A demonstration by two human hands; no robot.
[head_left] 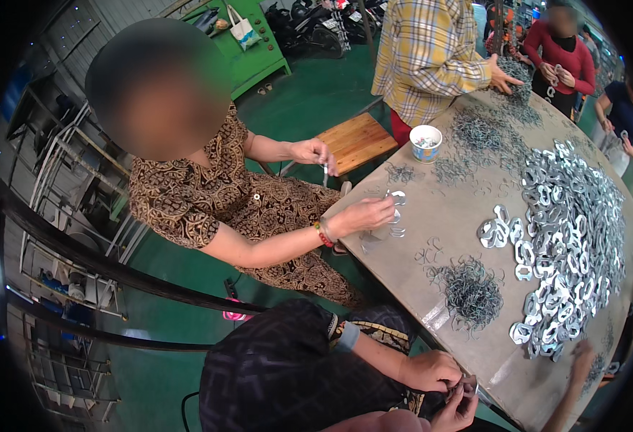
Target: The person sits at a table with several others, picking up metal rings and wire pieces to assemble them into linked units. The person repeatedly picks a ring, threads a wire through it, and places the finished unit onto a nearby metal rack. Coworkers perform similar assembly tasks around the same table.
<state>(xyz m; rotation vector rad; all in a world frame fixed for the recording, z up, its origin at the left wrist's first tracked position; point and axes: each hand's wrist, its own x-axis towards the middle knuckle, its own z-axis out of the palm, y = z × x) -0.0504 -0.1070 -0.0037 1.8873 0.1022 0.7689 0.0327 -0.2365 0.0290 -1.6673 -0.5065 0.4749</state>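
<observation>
At the lower edge, beside the table's near edge, my left hand (430, 371) and my right hand (457, 412) are close together. The fingers of both are pinched around a small shiny metal piece (470, 386), whose exact shape they partly hide. A tangled heap of thin grey C-shaped wire rings (472, 294) lies on the table just beyond my hands. Farther right spreads a large pile of silver oval metal links (572, 248) with openings through them.
Across the table corner (417, 273), a seated co-worker's hand (370, 214) handles metal links. A white-and-blue cup (426, 144) holds small parts. Another person's blurred hand (582, 358) reaches beside the link pile. More wire rings (478, 133) and standing people are farther back, near a wooden stool (357, 142).
</observation>
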